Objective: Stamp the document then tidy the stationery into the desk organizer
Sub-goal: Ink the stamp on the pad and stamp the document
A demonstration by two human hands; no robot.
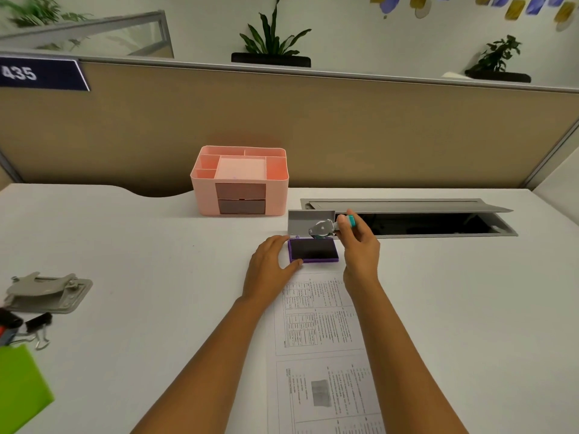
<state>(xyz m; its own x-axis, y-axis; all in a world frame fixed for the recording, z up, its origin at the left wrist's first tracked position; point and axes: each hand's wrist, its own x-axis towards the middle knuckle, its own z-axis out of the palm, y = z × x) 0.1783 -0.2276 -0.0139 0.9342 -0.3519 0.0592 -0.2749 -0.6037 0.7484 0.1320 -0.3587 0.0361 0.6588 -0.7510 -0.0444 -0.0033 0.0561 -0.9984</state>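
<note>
A purple ink pad (pixel 313 249) lies open on the white desk, its grey lid (pixel 305 221) standing up behind it. My left hand (pixel 271 261) rests against the pad's left edge, thumb on its near corner. My right hand (pixel 360 245) grips a stamp (pixel 326 228) by its teal handle, the round metal face tilted just above the pad's far edge. The printed document (pixel 319 339) lies below the pad, between my forearms. The pink desk organizer (pixel 239 183) stands at the back of the desk with two drawers in front.
A grey hole punch (pixel 47 291), black binder clips (pixel 37 324) and a green folder (pixel 18 383) sit at the left edge. An open cable tray (pixel 432 223) is cut into the desk on the right. A tan partition (pixel 313 126) runs behind.
</note>
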